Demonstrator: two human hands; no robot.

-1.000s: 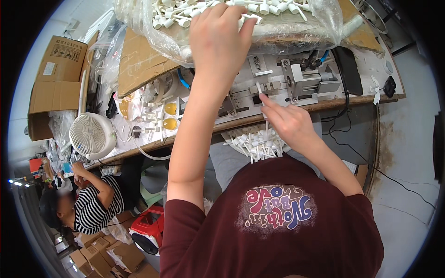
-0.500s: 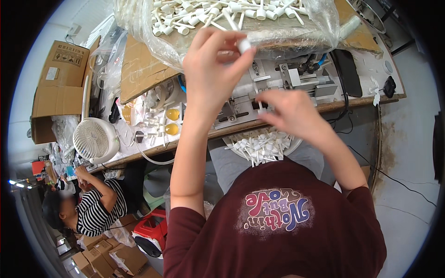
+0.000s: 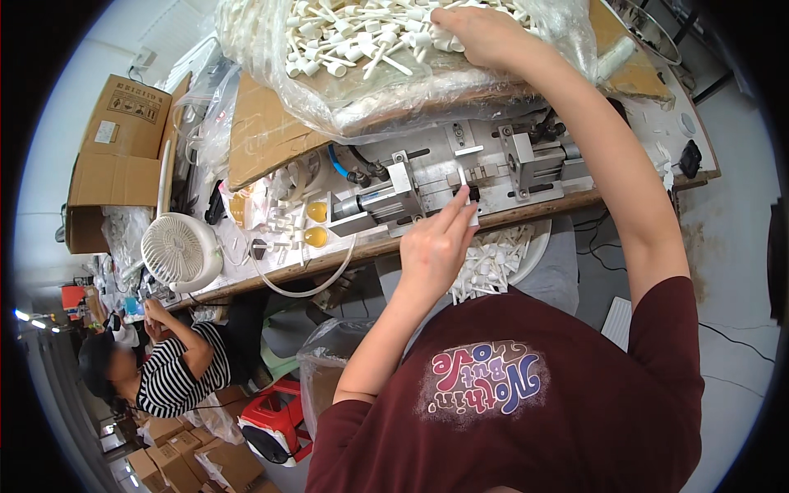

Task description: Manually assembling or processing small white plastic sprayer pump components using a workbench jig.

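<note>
My left hand (image 3: pixel 434 251) is at the metal clamping fixture (image 3: pixel 477 174) on the bench's front edge. Its fingers pinch a white plastic scoop (image 3: pixel 472 215), whose narrow end points into the fixture; the thumb is partly hidden. Over the bench, my right hand (image 3: pixel 485 34) reaches into a heap of white plastic scoops (image 3: pixel 362 37) with short round cups and thin handles. Those fingers are curled around a scoop at the heap's near edge, partly covering it. The heap lies on clear plastic sheeting (image 3: pixel 370 115).
Silver pneumatic cylinders (image 3: pixel 374 201) flank the fixture. In my lap sits a white basin (image 3: pixel 538 251) of scoops. Left along the bench are yellow round pieces (image 3: pixel 316 237) and a white fan (image 3: pixel 177 251). A person in a striped top (image 3: pixel 185 366) sits further left.
My left hand has come down from near the heap to the fixture with its scoop. The right hand has left the fixture and gone up to the heap.
</note>
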